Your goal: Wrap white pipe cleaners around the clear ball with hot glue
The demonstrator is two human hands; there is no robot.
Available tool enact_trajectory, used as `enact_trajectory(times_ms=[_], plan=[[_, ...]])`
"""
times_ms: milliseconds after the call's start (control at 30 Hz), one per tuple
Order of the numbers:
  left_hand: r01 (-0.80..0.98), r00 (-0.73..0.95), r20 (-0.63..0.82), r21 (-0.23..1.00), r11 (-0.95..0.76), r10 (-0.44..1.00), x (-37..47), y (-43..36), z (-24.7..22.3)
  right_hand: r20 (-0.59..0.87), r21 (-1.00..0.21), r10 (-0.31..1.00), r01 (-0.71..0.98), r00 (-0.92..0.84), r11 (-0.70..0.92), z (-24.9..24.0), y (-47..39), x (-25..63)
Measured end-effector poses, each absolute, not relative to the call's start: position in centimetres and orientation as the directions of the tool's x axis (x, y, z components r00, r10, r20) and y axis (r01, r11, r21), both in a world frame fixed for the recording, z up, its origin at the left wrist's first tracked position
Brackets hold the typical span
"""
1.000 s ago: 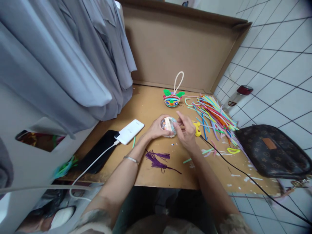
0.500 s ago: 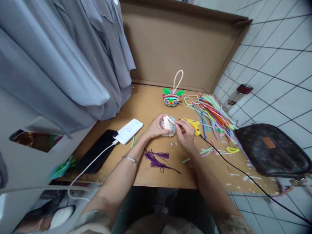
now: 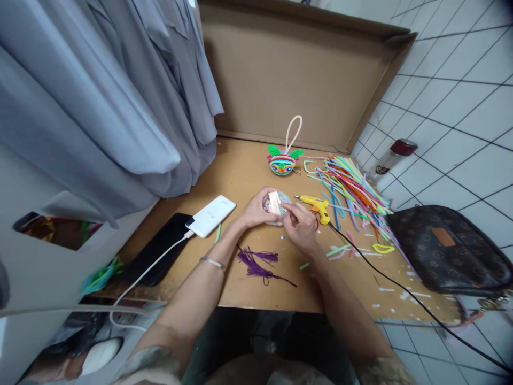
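A small round piece (image 3: pixel 274 202) with pale strips across its face is gripped along its left side by my left hand (image 3: pixel 257 209). My right hand (image 3: pixel 300 223) has its fingers bent together, with the index fingertip on the piece's right part; whether anything sits between those fingers is hidden. Just right of it lies a yellow glue gun (image 3: pixel 316 205), its nozzle pointing left. Purple tassels (image 3: pixel 258 263) rest on the table nearer my body. Behind the piece stands a colourful lion-like ornament (image 3: pixel 282 163) with green ears and a white loop.
Coloured pipe cleaners (image 3: pixel 356 187) are heaped at the right, beside a brown bag (image 3: pixel 449 248) and a bottle (image 3: pixel 390 160). A white power bank (image 3: pixel 212 215) and black phone (image 3: pixel 160 251) lie left. Cardboard (image 3: pixel 296 75) stands behind; a black cord runs right.
My right hand has shifted slightly down and left, its fingertip now against the piece. The white strip it pinched now lies across the face. More of the glue gun shows.
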State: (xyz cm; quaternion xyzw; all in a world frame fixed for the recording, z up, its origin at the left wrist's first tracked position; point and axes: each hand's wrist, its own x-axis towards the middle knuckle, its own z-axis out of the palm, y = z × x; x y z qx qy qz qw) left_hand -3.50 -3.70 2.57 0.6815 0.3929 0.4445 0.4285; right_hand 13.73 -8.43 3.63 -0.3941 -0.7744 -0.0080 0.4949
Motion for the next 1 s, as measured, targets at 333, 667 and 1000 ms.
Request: enact_trajectory(times_ms=[333, 667, 1000], plan=[[0.175, 0.302, 0.273, 0.926, -0.334, 0.913, -3.69, -3.74, 2.66, 0.731, -0.461, 0.657, 0.575, -0.186, 0.676, 3.89, -8.57, 13.58], [0.16, 0.312, 0.259, 0.934, -0.319, 0.914, -3.7, -3.56, 2.54, 0.711, -0.469, 0.673, 0.575, -0.204, 0.671, 3.58, -8.5, 13.48], [0.147, 0.317, 0.233, 0.946, -0.29, 0.919, -3.68, -3.89, 3.04, 0.761, -0.392, 0.613, 0.602, -0.213, 0.696, 3.53, -8.63, 13.26]])
